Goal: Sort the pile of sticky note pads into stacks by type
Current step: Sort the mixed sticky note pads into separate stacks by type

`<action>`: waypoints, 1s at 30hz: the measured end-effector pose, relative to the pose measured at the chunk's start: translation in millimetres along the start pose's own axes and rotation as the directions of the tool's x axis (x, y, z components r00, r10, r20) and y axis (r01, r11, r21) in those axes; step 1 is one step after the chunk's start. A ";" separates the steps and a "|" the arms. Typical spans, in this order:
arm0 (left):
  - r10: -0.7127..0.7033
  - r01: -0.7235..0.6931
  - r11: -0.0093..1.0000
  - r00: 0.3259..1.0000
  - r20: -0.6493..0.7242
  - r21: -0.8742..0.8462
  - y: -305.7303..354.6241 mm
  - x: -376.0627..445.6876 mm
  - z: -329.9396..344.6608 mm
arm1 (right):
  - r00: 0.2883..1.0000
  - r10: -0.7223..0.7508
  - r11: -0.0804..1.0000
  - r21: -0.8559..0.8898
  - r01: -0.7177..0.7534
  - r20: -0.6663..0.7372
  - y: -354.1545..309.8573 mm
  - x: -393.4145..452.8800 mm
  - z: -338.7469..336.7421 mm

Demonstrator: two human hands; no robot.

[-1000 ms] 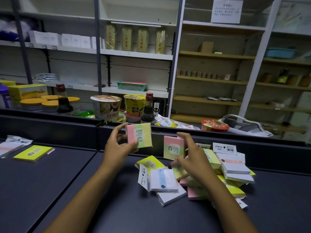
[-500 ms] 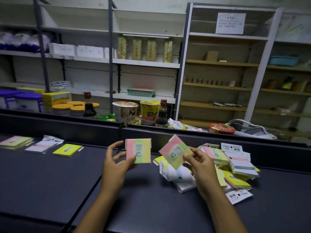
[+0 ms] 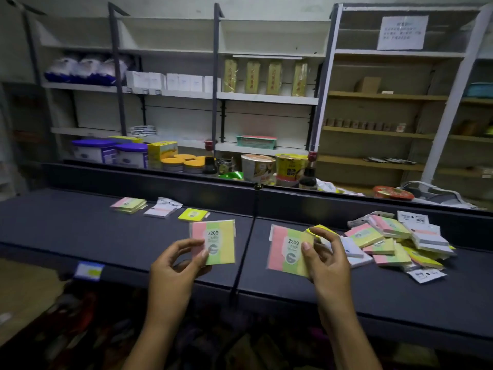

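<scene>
My left hand [image 3: 177, 260] pinches a pink-green-yellow striped pad [image 3: 220, 243] labelled 2209, held upright above the dark counter [image 3: 80, 231]. My right hand [image 3: 324, 256] grips a second striped pad [image 3: 286, 251] of the same kind, tilted toward me. The unsorted pile [image 3: 394, 243] of striped, yellow and white pads lies to the right. At the back left sit three small groups: a striped stack [image 3: 129, 205], a white pad [image 3: 161, 210] and a yellow pad [image 3: 192, 214].
A raised dark ledge [image 3: 293, 200] runs along the counter's far side, with jars, noodle cups and bottles behind it. Shelving fills the background. A seam [image 3: 246, 252] divides the counter. A label tag [image 3: 89, 271] hangs on the front edge.
The view has pulled back and swung left, showing the sorted groups. My right hand lifted a striped pad off the pile and brought it toward me, turning it face up. My left hand keeps its pad.
</scene>
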State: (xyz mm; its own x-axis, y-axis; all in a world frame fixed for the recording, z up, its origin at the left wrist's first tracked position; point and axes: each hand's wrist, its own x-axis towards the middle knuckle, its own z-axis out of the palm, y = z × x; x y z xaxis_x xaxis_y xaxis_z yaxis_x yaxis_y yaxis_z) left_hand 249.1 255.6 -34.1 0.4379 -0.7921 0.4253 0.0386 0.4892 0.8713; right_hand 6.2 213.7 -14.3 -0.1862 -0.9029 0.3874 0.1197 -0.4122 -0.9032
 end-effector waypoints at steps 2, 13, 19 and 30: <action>-0.018 0.018 1.000 1.000 -0.011 0.010 7.5 -2.3 -21.3 | 1.000 0.000 1.000 0.001 0.000 0.011 -1.6 -12.5 14.5; -0.061 0.064 0.994 0.997 -0.038 0.087 31.4 18.8 -94.2 | 0.987 0.039 0.999 0.007 -0.041 0.158 3.2 -20.8 87.4; -0.042 0.051 0.994 0.994 -0.098 0.097 23.7 53.3 -114.3 | 0.973 0.018 1.000 0.013 -0.021 0.230 18.5 11.5 129.1; 0.063 -0.034 0.981 0.987 -0.147 0.191 8.3 138.3 -165.5 | 0.948 -0.012 1.000 -0.012 0.017 0.320 38.5 58.1 217.0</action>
State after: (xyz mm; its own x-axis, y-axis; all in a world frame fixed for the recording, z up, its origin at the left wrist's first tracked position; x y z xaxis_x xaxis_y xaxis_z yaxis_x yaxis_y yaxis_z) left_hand 458.6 210.6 -8.6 0.5664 -0.6975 0.4390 -0.1486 0.4375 0.8869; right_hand 211.6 119.0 13.5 0.1338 -0.8895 0.4368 0.1049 -0.4256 -0.8988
